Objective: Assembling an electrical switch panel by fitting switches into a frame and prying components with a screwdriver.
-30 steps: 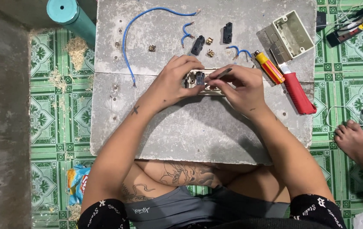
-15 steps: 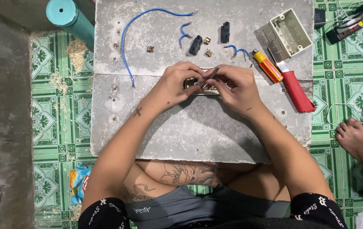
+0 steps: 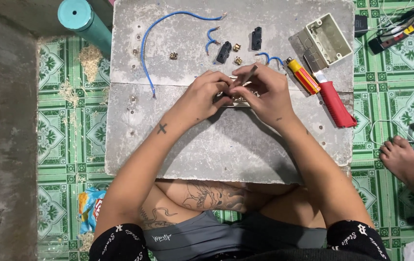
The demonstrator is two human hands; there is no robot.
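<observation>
Both hands meet at the centre of the frame: the left hand (image 3: 204,99) pinches a small pale switch part (image 3: 238,100), its grip clenched on it, while the right hand (image 3: 265,94) grasps a thin metal tool (image 3: 249,75) over it (tip hidden by fingers). On the grey counter (image 3: 216,145), brass terminals (image 3: 237,54) and blue wire (image 3: 144,53) lie in the upper middle. A slip of the tool could jab a finger or flick a loose piece off onto the floor.

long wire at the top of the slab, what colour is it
Blue; the long wire shows clearly in the head view.
</observation>
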